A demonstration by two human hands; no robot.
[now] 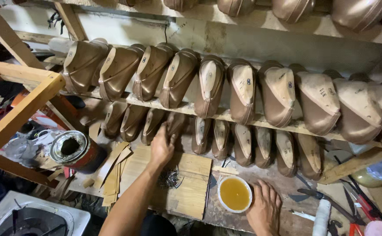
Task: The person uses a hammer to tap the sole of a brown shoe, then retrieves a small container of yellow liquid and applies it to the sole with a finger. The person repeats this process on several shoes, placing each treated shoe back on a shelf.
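Note:
My left hand point(161, 146) reaches forward to the lower rack and grips a brown shoe upper point(175, 124) mounted on a last, standing among its row. My right hand point(265, 207) rests flat on the workbench, fingers spread, just right of a white bowl of amber glue point(234, 193). A wooden board point(191, 185) lies under my left forearm, with a small heap of dark tacks point(170, 178) on it.
Two wooden shelves point(261, 122) carry rows of brown lasted shoes. An open round tin point(71, 147) stands at left beside stacked insole boards point(112, 175). A wooden frame point(20, 105) juts in at left. Scissors and red-handled pliers point(357, 205) lie at right.

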